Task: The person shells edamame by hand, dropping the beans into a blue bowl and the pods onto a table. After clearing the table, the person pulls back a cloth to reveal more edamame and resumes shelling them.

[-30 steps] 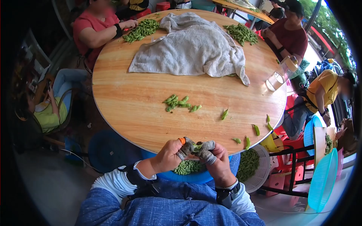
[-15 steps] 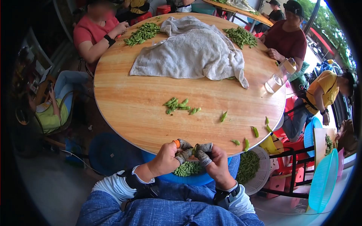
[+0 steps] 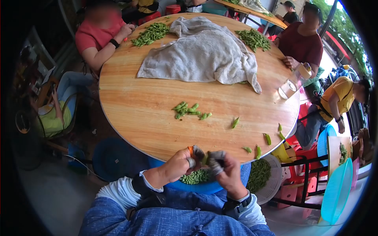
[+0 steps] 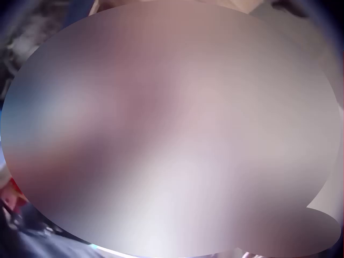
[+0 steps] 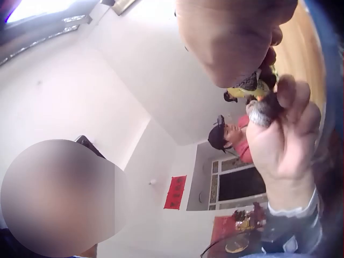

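Low over the near table edge, my left hand (image 3: 176,165) pinches a green soybean pod (image 3: 205,158) with its wrapped thumb and forefinger. My right hand (image 3: 229,175) has grey-wrapped fingertips curled against the pod's other side. An orange band shows on a left finger. Below both hands sits a blue basin (image 3: 210,186) with shelled green beans (image 3: 195,176) in it. In the right wrist view, the left hand (image 5: 285,137) faces the right hand (image 5: 236,40), fingertips close together; the pod is mostly hidden there. The left wrist view is blurred over.
On the round table (image 3: 157,128) lie a small group of pods (image 3: 189,111), several stray pods (image 3: 267,139), a grey cloth (image 3: 201,55) and two pod heaps (image 3: 150,34) further back. A glass bottle (image 3: 289,87) stands right. Beside my leg is a white basket (image 3: 274,173) of pods.
My hands, earlier pressed together around the pod, have drawn slightly apart, and the left fingers have turned. The pods on the table lie as before.
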The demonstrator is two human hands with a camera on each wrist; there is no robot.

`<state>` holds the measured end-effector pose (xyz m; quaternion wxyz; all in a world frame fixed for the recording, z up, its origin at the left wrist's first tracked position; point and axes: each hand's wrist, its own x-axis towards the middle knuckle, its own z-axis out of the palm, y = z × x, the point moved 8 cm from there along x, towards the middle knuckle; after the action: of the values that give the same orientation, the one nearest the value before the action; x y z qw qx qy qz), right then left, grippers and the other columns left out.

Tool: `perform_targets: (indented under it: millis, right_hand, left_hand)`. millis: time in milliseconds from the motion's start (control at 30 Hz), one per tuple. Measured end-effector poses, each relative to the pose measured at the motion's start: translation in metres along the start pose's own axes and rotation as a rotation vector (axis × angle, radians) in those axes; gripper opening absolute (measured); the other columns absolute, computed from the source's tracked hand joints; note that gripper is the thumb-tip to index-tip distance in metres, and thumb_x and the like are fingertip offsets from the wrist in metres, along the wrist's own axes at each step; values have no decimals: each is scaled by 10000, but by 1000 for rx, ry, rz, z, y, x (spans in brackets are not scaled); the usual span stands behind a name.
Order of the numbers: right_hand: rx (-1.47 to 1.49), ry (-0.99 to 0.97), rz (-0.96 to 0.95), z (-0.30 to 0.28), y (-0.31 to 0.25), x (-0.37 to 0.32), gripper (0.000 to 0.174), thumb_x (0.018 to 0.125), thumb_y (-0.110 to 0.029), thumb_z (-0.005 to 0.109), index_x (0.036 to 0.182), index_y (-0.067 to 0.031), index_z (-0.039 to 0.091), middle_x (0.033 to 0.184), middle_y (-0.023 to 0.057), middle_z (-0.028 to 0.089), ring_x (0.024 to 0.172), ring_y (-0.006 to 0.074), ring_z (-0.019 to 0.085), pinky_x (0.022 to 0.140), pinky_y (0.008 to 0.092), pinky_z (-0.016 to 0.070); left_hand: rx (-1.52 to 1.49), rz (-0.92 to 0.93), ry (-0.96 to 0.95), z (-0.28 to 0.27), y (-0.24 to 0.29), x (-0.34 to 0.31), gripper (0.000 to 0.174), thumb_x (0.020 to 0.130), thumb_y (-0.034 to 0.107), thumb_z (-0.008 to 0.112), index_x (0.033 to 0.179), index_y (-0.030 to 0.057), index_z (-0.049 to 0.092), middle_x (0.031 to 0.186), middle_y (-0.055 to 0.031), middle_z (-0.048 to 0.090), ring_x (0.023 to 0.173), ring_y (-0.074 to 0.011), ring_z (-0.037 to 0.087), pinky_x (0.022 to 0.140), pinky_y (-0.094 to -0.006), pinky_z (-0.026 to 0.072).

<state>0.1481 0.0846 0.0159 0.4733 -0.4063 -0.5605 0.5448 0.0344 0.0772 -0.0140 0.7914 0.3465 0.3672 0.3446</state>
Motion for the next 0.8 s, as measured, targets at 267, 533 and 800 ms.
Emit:
perform_targets:
  millis: [267,533,800]
  right_hand:
    - [-122,492,32,-103,1,-7,260,797,-44,519,1047,27,507,769,81,581,642,104,536,499,207,410]
    - [-873,-356,-274,45,-45,61,277,730,-43,536,1002,4,524,960,184,534,809,350,537,679,365,446]
    - [-1150,-535,-462,106,0,88,268,645,-27,499,912,-27,515,943,129,496,773,289,518,639,364,441]
  left_hand:
    - [938,416,-370,32,10,-32,245,707,48,566,952,53,569,841,-91,591,788,-209,563,733,-277,423]
    - [600,121,-354,7,16,-42,167,769,63,563,914,-18,566,868,-49,588,772,-89,517,720,-231,419]
    - [457,253,-268,-8,38,-48,146,771,36,572,908,-14,565,797,-30,581,752,-78,524,660,-215,423]
